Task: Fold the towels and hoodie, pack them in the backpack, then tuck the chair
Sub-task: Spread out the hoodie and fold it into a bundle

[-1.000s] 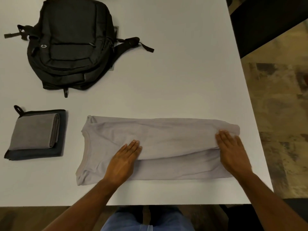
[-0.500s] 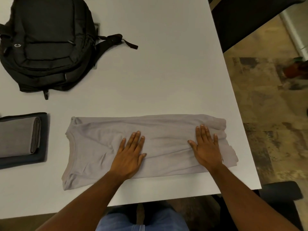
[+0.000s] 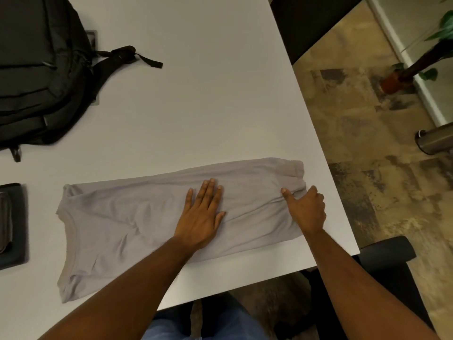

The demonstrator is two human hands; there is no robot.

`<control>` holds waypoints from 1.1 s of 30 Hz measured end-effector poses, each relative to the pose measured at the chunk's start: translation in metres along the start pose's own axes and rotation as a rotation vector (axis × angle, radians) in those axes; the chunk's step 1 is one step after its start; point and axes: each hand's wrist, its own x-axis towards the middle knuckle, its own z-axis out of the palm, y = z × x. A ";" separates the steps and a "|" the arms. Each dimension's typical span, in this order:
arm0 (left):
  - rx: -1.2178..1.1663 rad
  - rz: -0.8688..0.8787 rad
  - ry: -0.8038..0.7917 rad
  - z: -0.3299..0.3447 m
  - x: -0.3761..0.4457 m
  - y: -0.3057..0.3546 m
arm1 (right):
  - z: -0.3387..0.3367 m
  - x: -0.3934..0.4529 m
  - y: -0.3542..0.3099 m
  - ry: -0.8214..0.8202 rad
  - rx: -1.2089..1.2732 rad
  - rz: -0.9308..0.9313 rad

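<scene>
A light grey garment [image 3: 137,217], folded into a long strip, lies across the near part of the white table [image 3: 208,106], its collar to the left. My left hand [image 3: 201,214] presses flat on the strip's middle with straight fingers. At the strip's right end my right hand [image 3: 306,209] grips the cloth, thumb on top and fingers curled under the edge. A black backpack [image 3: 36,77] lies at the far left. Folded grey and dark towels [image 3: 11,227] are stacked at the left edge, partly cut off.
The table's right edge runs close to my right hand. A black chair [image 3: 389,256] shows below the near right corner. A dark panel [image 3: 313,23] stands beyond the far right edge. On the patterned floor are a potted plant [image 3: 402,77] and a metal cylinder [image 3: 434,141].
The view has swung to the right. My right hand went from lying flat on the garment to gripping its right end. My left hand stayed flat near the middle.
</scene>
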 end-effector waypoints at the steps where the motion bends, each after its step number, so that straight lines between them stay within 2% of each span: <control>1: -0.001 0.003 -0.010 -0.001 0.008 0.004 | -0.001 0.002 -0.001 0.002 -0.018 -0.001; 8: 0.037 -0.026 -0.118 0.000 0.035 0.012 | -0.010 0.026 -0.008 -0.160 0.062 0.084; 12: 0.042 -0.019 -0.121 0.002 0.034 0.012 | -0.021 0.040 -0.009 -0.272 0.028 -0.015; 15: 0.019 -0.016 -0.111 0.001 0.034 0.012 | -0.027 0.041 -0.007 -0.266 0.020 -0.142; 20: -0.066 -0.066 -0.186 -0.009 0.037 0.020 | -0.036 0.022 -0.017 -0.132 -0.067 -0.282; 23: -0.428 -0.122 -0.136 -0.024 0.039 0.038 | -0.044 -0.004 -0.033 -0.016 -0.153 -0.373; 25: -0.790 -0.174 -0.097 -0.038 0.036 0.056 | -0.048 -0.027 -0.045 0.044 -0.191 -0.452; 27: -1.165 -0.246 -0.129 -0.054 0.032 0.073 | -0.048 -0.051 -0.059 0.075 -0.214 -0.504; 30: -1.624 -0.317 -0.168 -0.068 0.030 0.088 | -0.042 -0.090 -0.080 0.043 -0.253 -0.573; 33: -1.867 -0.357 -0.124 -0.069 0.029 0.084 | -0.032 -0.126 -0.099 -0.032 -0.283 -0.634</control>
